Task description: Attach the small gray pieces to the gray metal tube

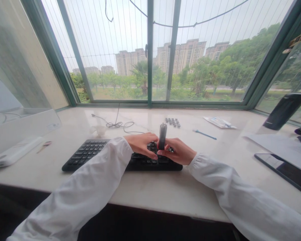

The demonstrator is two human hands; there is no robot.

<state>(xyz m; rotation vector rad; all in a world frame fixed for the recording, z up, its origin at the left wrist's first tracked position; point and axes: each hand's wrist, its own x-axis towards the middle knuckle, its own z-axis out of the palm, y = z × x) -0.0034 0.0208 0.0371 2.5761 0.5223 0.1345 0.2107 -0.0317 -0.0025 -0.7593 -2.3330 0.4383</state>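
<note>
A black keyboard [90,152] lies on the pale windowsill counter [165,190]. My left hand [141,144] rests over the keyboard's right part, fingers curled down on the keys. My right hand [179,151] is closed round the lower end of an upright grey cylindrical tool [162,134] that stands on the keys between the two hands. Both arms wear white sleeves. A cluster of loose grey keycaps [173,122] lies on the counter behind the keyboard.
A coiled thin cable [116,124] and a small white cup [99,130] sit behind the keyboard. A blue pen-like stick [204,134] and a clear packet [219,122] lie right. A white device [13,152] is at left; a dark tablet [286,170] and black object [284,110] at right.
</note>
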